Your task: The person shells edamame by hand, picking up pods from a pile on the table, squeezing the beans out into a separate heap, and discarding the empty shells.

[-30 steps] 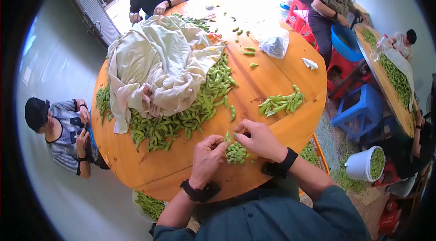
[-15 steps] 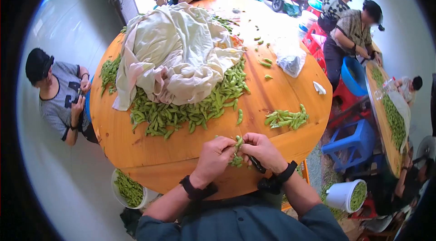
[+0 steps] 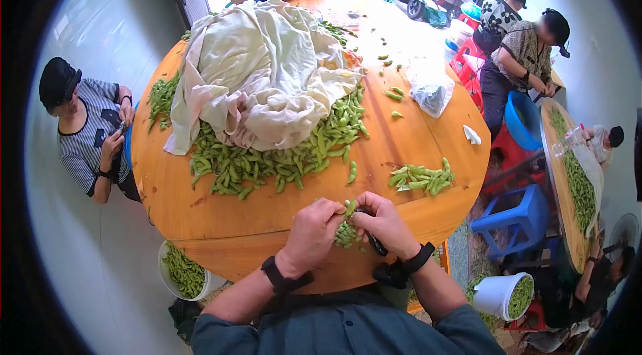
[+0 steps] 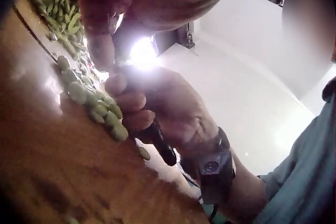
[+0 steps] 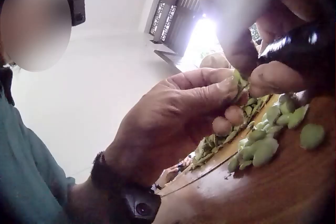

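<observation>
Between its thumb and fingertips, my left hand [image 3: 309, 229] pinches a green soybean pod [image 3: 350, 208] above the near side of the round wooden table [image 3: 221, 248]. Close against that pod, my right hand [image 3: 389, 226] grips a tool with a glossy black handle [image 3: 378, 245]; its working end is hidden by the fingers. Both hands meet at the pod, over a small heap of shelled green beans [image 3: 346, 236]. In the right wrist view, the left thumb and forefinger squeeze the pod [image 5: 239, 81], and the beans [image 5: 262, 148] lie on the wood just below.
A cream cloth [image 3: 267, 80] covers much of a large pod pile [image 3: 267, 169]. A smaller group of pods [image 3: 428, 178], a plastic bag [image 3: 431, 95] and a crumpled tissue [image 3: 471, 134] lie rightward. Buckets of pods [image 3: 184, 275] [image 3: 505, 296] stand beside the table. Other people sit around.
My hands have come together at the pod, after being slightly apart. The black handle has come into view under my right hand. The head view has shifted, showing the table higher and flatter.
</observation>
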Demonstrator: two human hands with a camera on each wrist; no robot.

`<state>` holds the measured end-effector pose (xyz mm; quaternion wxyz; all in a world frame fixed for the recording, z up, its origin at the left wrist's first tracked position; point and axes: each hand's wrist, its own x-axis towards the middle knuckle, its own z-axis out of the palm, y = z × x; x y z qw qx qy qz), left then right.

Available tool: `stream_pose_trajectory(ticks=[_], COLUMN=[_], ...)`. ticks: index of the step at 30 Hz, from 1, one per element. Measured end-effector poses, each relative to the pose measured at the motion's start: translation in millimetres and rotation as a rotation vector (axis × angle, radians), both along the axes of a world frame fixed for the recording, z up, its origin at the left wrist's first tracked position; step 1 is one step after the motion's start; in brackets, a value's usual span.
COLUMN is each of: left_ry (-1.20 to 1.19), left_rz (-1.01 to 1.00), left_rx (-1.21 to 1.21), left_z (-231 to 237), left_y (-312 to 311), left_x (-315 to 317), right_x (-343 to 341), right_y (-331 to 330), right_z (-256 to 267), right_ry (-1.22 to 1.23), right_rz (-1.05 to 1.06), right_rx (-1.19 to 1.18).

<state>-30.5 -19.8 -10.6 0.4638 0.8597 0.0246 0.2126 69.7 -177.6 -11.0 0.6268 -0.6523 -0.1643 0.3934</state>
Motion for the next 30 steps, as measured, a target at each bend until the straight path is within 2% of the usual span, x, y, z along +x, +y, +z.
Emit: stream_pose_trajectory(ticks=[8,11,13,14,16,19,23,25,30], left_ry=[-0.019,-0.061,0.062,0.062,0.348,0.370,0.347,0.176,0.117], left_rz=[-0.019,0.033,-0.001,-0.002,-0.074,-0.148,-0.101,-0.095,-0.081], left_rx=[0.178,0.208,-0.096,-0.094,-0.745,-0.860,-0.751,-0.174,-0.065], left_z=[4.5,2.8,-5.9,-6.2,-5.0,1.4,3.2,3.4,1.3], left_y=[-6.0,-2.4,4.6,6.2,7.8,7.8,2.5,2.4,2.0], left_x=[-2.9,-0.1,1.8,1.2,-0.1,1.1,2.0,2.8,2.9], right_x=[2.0,0.3,1.1,1.0,0.2,2.6,2.1,-0.9,-1.9], right_y=[0.7,0.0,0.2,0.2,0.9,-0.5,-1.5,1.0,2.8], right_z=[-0.9,-2.1,-3.9,0.0,13.5,6.1,0.2,2.1,4.5], right_ry=[0.032,-0.070,-0.350,-0.350,-0.143,-0.076,-0.043,-0.045,-0.116], right_rz=[-0.001,-0.001,0.020,0.018,-0.011,-0.012,-0.036,-0.083,-0.074], right_rx=[0.005,-0.024,-0.094,-0.092,-0.085,0.013,-0.004,0.026,0.051])
